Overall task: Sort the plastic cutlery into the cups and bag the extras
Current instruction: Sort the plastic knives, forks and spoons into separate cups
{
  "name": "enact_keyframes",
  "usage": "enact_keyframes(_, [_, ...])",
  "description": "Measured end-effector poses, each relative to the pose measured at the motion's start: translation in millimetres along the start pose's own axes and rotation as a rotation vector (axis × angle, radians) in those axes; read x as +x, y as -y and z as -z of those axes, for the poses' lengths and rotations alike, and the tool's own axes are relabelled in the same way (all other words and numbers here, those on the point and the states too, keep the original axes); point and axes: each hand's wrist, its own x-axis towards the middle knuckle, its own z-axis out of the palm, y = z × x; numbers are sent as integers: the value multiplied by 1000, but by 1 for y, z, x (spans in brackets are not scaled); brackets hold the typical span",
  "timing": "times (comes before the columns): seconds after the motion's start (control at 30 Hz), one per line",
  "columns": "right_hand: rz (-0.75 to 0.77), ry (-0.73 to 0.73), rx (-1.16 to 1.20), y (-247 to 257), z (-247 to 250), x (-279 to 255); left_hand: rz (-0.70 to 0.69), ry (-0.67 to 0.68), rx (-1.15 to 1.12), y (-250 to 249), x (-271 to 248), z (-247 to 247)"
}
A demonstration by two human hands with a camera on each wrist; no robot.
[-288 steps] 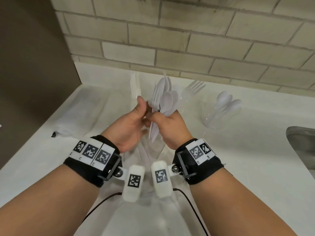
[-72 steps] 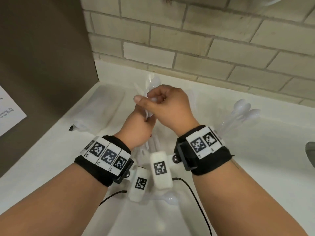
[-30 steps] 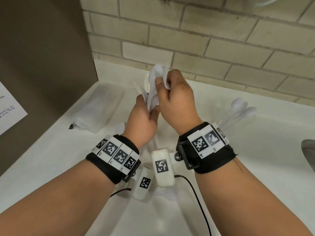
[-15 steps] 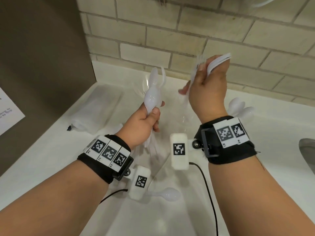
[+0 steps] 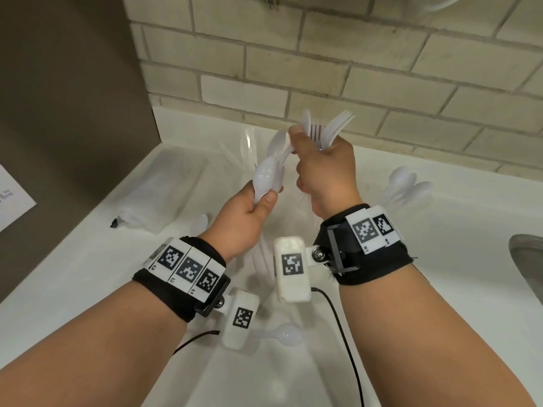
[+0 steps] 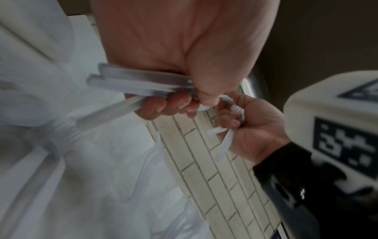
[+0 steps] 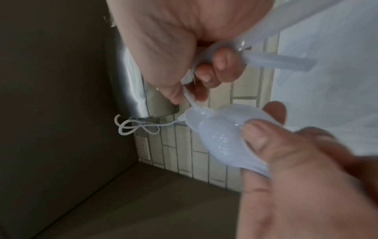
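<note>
My left hand [image 5: 263,201] grips a bundle of white plastic spoons [image 5: 269,174] by their necks, bowls up, above the white counter. The spoon handles [image 6: 141,85] stick out below its curled fingers [image 6: 163,106]. My right hand [image 5: 299,142] holds several white forks [image 5: 330,127], tines up, just right of the bundle. Its thumb and forefinger pinch the handle of one spoon [image 7: 189,97] from that bundle. A clear cup [image 5: 393,198] on the right holds more spoons [image 5: 408,183]. One loose spoon [image 5: 289,336] lies on the counter below my wrists.
A clear plastic bag [image 5: 164,195] lies on the counter [image 5: 440,289] at the left, by a dark side wall. The brick wall runs along the back. A metal sink edge [image 5: 529,259] shows at the far right. More clear plastic stands behind my hands, blurred.
My right hand, raised apart to the right with the forks half a second ago, has come back down and left to the spoon bundle. The left hand has kept its grip.
</note>
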Motion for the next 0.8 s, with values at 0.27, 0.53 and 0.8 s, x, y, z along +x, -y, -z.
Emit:
enact_keyframes(0.27, [197, -146, 45, 29, 14, 7, 21, -21, 292, 6, 1, 4])
enact_keyframes(0.53, [131, 17, -144, -2, 12, -8, -116, -100, 587, -5, 4, 1])
enact_keyframes(0.8, [355, 139, -795, -8, 11, -13, -117, -221, 889, -3, 7, -3])
